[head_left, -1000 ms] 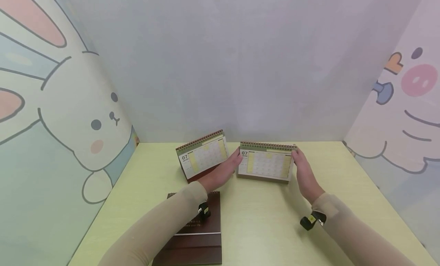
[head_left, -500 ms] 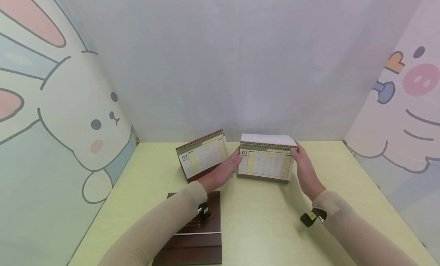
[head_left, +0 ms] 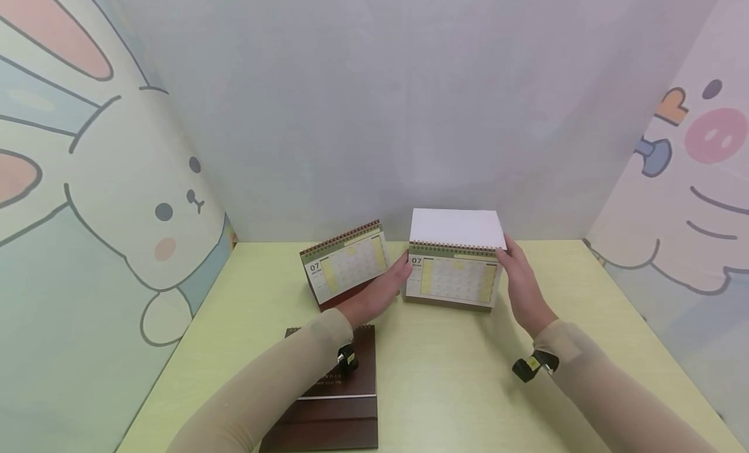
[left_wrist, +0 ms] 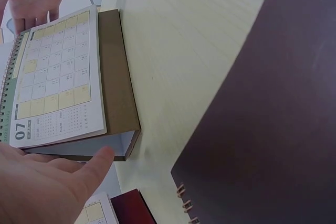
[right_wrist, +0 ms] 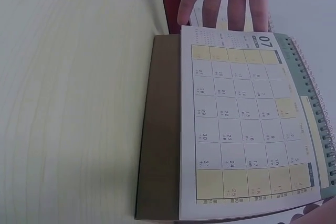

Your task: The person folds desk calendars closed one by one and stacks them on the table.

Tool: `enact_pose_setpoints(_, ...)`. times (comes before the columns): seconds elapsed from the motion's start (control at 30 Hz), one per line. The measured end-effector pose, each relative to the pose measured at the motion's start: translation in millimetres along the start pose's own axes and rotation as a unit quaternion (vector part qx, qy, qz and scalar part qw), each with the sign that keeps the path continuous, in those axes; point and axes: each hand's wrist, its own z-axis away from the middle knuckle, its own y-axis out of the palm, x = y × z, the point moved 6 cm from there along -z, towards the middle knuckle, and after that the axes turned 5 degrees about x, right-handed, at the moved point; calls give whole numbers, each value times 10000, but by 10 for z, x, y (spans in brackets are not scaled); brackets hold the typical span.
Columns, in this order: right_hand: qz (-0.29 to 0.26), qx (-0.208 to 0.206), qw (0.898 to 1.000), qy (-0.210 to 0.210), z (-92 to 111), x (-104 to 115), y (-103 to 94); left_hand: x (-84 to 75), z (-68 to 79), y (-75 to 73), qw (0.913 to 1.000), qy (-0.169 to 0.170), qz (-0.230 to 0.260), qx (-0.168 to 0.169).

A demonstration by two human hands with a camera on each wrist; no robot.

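Note:
A desk calendar (head_left: 453, 277) stands upright on the table, its July page in front and a blank white sheet (head_left: 456, 227) raised behind the spiral. My left hand (head_left: 380, 294) touches its left end with straight fingers (right_wrist: 212, 3), the thumb held apart. At the opposite end my right hand (head_left: 523, 290) holds the spiral edge near the sheet's corner; part of this hand is hidden. Just left of my left hand, a second desk calendar (head_left: 345, 264) stands at an angle, also on July. A dark brown calendar (head_left: 345, 414) lies near the front, partly under my left forearm.
The pale yellow table (head_left: 433, 375) runs back to a plain grey wall (head_left: 404, 115). Side panels carry a cartoon rabbit (head_left: 146, 173) on the left and a pig (head_left: 679, 180) on the right. Each wrist wears a small black camera.
The white sheet has risen from behind the right calendar's spiral and now slants up and back. My right hand has shifted slightly upward; my left hand has stayed in place.

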Motion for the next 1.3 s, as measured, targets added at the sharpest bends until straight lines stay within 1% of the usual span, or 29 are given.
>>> enact_pose_setpoints(0.23,92,12,9999,-96,6,61,-17,-18,26,18,9999,120,57,67)
enact_pose_setpoints(0.37,31,19,9999,-154,7,96,-18,-10,40,10,9999,65,107,23)
enact_pose_setpoints(0.53,-103,34,9995,-303,15,144,-16,13,54,-16,9999,78,99,-81)
enact_pose_setpoints(0.73,-193,28,9989,-418,32,167,-18,25,63,-32,9999,56,100,-102)
enact_pose_setpoints(0.97,-127,-63,9993,-333,31,157,-21,35,59,-42,9996,-122,169,-168)
enact_pose_setpoints(1.07,-80,-95,9992,-368,30,161,-18,48,52,-47,9995,-152,192,-223)
enact_pose_setpoints(1.17,-132,-148,9987,-465,34,166,-14,48,51,-48,9994,-143,198,-243)
enact_pose_setpoints(1.3,-238,-217,9982,-500,54,160,-18,35,48,-41,9995,-87,244,-177)
